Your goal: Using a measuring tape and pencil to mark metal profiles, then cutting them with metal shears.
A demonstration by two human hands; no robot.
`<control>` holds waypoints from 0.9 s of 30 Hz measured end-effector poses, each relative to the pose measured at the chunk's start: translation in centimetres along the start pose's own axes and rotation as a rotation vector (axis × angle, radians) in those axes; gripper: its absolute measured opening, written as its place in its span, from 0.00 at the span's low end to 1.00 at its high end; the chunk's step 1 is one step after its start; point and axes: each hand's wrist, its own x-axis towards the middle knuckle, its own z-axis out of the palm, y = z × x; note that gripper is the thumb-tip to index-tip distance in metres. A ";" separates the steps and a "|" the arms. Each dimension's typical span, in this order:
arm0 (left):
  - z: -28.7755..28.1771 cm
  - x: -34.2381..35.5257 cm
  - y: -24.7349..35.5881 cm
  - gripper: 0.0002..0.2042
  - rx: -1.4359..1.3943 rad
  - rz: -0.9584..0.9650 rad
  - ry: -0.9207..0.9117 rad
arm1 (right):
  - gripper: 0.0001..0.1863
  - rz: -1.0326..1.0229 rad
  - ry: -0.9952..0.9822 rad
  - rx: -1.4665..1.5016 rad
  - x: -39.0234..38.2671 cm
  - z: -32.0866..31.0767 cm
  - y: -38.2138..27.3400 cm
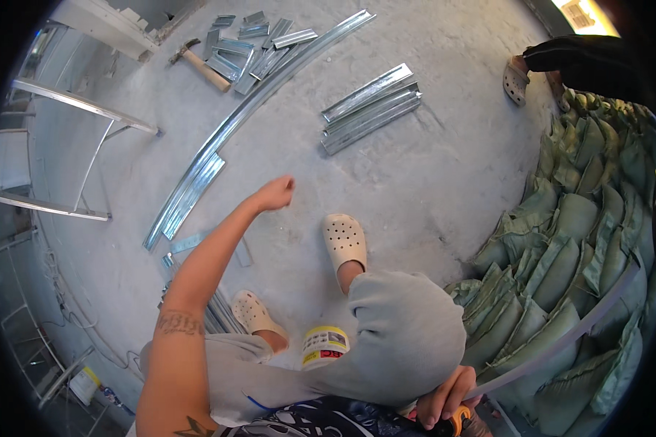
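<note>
Person standing on a concrete floor [430,182], holding a long metal strip [561,339].

The right hand [444,397] has its grip clamped on the strip's near end, low by the hip; the strip runs up and away to the right across stacked green sacks [561,255]. The left hand [277,193] is a closed, empty fist held out ahead, above the floor, with metal channels [372,105] lying beyond it.

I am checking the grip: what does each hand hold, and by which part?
Right hand grips a long metal strip at its near end. Left hand is a closed fist, holding nothing visible.
</note>
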 end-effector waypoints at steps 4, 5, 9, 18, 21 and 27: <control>0.7 5.0 9.1 0.13 0.222 0.111 0.544 | 0.28 0.222 0.115 0.024 1.1 1.0 -0.9; 1.2 6.3 10.0 0.13 0.214 0.126 0.550 | 0.29 0.207 0.168 -0.022 1.2 1.4 -0.8; 2.5 10.6 8.4 0.20 0.633 -0.038 0.498 | 0.29 0.183 0.009 -0.042 2.5 1.1 -0.1; -0.1 6.0 14.3 0.19 -0.389 -0.227 0.144 | 0.30 0.110 -0.057 -0.025 0.0 1.9 1.1; -1.7 1.9 14.9 0.21 0.353 -0.079 0.587 | 0.30 0.256 0.249 -0.212 -1.1 4.7 1.4; -9.0 -7.1 12.6 0.20 0.361 -0.147 0.617 | 0.33 0.238 0.099 -0.265 -1.8 3.7 3.7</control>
